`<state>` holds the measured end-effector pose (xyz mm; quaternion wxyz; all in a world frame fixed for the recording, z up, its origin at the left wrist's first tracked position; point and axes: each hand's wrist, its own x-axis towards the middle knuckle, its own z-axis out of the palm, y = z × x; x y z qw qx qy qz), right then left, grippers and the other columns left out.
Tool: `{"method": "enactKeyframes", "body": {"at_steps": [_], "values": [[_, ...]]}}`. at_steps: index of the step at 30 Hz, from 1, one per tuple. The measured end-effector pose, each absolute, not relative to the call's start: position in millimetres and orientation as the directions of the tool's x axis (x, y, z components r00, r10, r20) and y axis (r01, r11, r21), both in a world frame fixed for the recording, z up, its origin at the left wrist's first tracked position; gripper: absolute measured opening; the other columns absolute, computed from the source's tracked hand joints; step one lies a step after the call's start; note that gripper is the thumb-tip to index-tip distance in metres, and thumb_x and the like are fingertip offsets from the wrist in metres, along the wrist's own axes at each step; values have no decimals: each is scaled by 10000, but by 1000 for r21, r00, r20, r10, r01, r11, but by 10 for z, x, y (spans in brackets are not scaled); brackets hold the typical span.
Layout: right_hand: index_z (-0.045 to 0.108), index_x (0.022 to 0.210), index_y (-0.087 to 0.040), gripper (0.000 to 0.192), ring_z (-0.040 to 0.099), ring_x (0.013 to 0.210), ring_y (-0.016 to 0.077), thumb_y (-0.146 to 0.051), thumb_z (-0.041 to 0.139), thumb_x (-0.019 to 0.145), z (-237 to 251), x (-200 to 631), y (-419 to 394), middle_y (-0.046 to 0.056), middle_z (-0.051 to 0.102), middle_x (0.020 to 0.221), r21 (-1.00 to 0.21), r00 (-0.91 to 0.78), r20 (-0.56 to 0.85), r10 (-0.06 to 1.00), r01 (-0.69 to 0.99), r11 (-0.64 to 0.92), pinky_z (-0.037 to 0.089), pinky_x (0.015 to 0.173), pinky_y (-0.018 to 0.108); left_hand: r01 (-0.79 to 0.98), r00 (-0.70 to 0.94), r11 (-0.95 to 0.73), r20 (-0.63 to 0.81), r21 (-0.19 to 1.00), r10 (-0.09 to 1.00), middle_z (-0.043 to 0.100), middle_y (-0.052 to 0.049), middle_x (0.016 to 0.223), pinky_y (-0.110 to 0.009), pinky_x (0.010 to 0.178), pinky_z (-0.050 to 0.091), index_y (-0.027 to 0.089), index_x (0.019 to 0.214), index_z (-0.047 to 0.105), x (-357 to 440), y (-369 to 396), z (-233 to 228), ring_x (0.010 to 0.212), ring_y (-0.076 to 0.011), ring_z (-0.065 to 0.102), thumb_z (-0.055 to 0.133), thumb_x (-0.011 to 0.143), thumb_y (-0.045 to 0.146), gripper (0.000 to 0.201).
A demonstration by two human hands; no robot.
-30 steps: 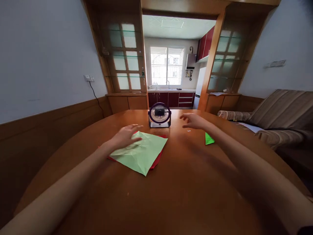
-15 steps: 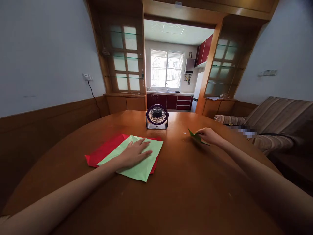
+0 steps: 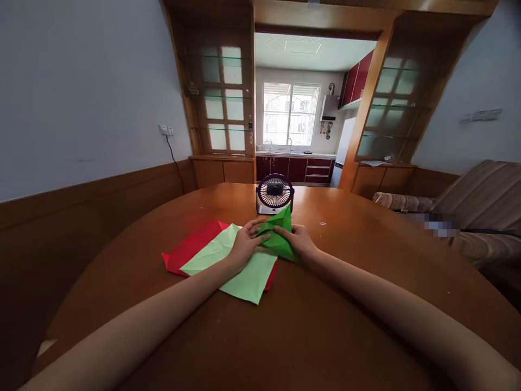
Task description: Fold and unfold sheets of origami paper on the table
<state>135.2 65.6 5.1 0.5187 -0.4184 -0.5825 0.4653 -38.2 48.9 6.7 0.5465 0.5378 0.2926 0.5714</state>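
A folded sheet of bright green paper (image 3: 285,247) is held up between my two hands. My left hand (image 3: 246,244) pinches its left edge, the thumb in front and the fingers partly behind it. On the other side, my right hand (image 3: 299,239) grips the paper with the thumb on its near face; its other fingers are mostly hidden. Under my left hand a creased pale green sheet (image 3: 248,282) lies on the table, overlapping a red sheet (image 3: 191,247) with turned-up corners.
The brown wooden table (image 3: 325,326) has a rounded outline. A small dark purple fan (image 3: 275,193) stands just beyond the green paper. A tiny white scrap (image 3: 322,223) lies right of my hands. Past the table's right edge is a striped armchair (image 3: 480,190).
My right hand has brought the bright green paper leftward to the middle. My left hand has lifted off the pale green sheet and taken hold of the bright green one. The view has turned slightly left.
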Motion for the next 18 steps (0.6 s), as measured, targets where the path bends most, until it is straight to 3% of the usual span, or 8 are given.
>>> {"method": "enactKeyframes", "body": {"at_steps": [4, 9, 14, 18], "values": [[697, 768, -160, 454, 657, 687, 201, -588, 757, 628, -30, 1356, 618, 53, 722, 769, -975, -120, 220, 968, -19, 219, 507, 621, 316, -309, 106, -172, 213, 935, 971, 731, -76, 843, -321, 699, 539, 147, 846, 706, -353, 516, 1, 795, -232, 686, 839, 586, 402, 388], [713, 876, -176, 438, 677, 775, 190, -461, 835, 566, -57, 1405, 567, 50, 736, 871, -966, -310, 228, 923, -189, 175, 523, 791, 353, -348, -17, -183, 189, 920, 982, 727, -72, 795, -343, 701, 540, 160, 756, 658, -395, 622, -56, 834, -259, 685, 772, 613, 524, 408], [706, 770, -146, 378, 643, 656, 160, -406, 858, 543, -64, 1429, 580, 42, 723, 757, -977, -296, 157, 942, -189, 104, 516, 712, 326, -342, -68, -199, 187, 919, 980, 720, -68, 803, -340, 691, 542, 166, 864, 621, -405, 648, -91, 837, -256, 686, 768, 624, 512, 446], [689, 762, -148, 389, 637, 652, 159, -399, 868, 523, -54, 1410, 566, 31, 718, 753, -977, -248, 167, 954, -173, 126, 508, 673, 310, -303, -15, -254, 262, 919, 965, 707, -22, 871, -313, 666, 539, 236, 1133, 514, -341, 583, -76, 804, -224, 689, 764, 673, 490, 582]]}}
